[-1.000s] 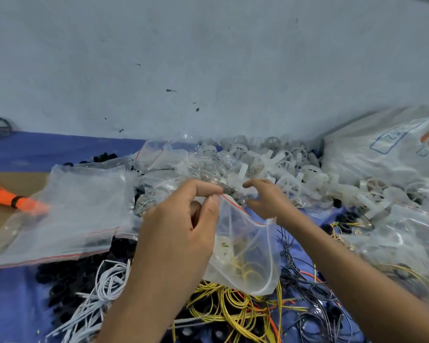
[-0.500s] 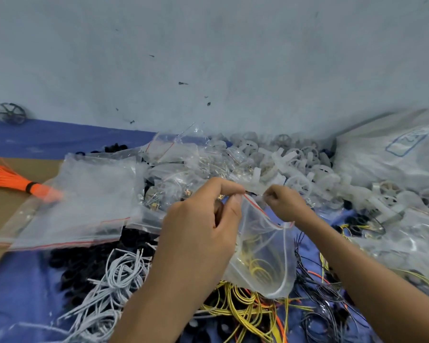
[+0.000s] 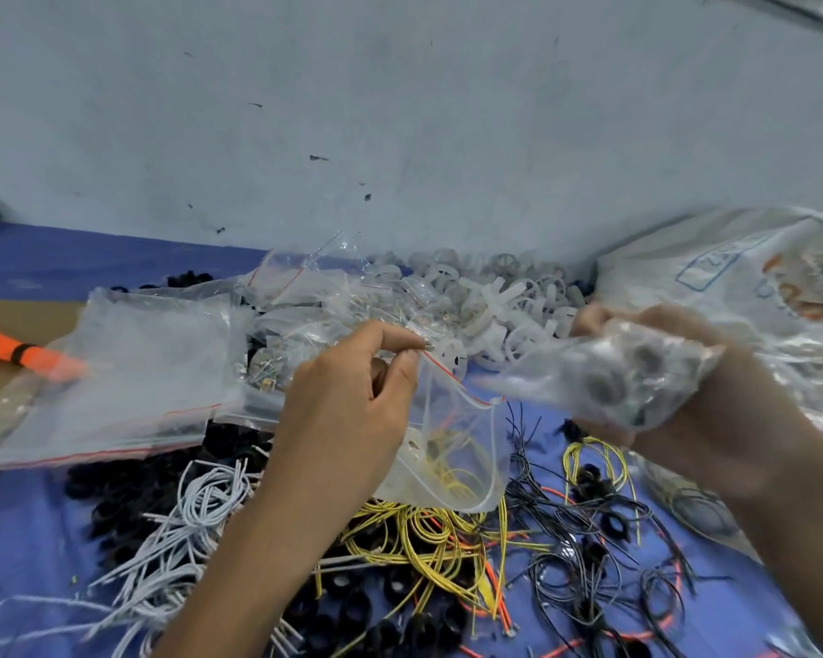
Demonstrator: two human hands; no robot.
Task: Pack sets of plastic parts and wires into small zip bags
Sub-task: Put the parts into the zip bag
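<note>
My left hand (image 3: 348,410) pinches the red-striped rim of a small zip bag (image 3: 452,448) between thumb and forefinger. The bag hangs with its mouth unsealed and holds a white plastic part and a yellow wire coil. My right hand (image 3: 694,396) grips a bunched clear bag of dark round parts (image 3: 618,377), blurred, just right of the small bag's mouth. A heap of white plastic wheels (image 3: 504,301) lies behind both hands against the wall.
Empty zip bags (image 3: 129,372) are stacked at left. Yellow wires (image 3: 414,529), grey-white wires (image 3: 186,529), black wires (image 3: 585,562) and black rings (image 3: 381,629) cover the blue mat in front. An orange wire bundle (image 3: 15,349) lies far left. A large printed sack (image 3: 742,273) sits at right.
My right hand has let go of the small bag's rim, moved right and now grips a bunched bag of dark parts. My left hand still holds the small bag's rim.
</note>
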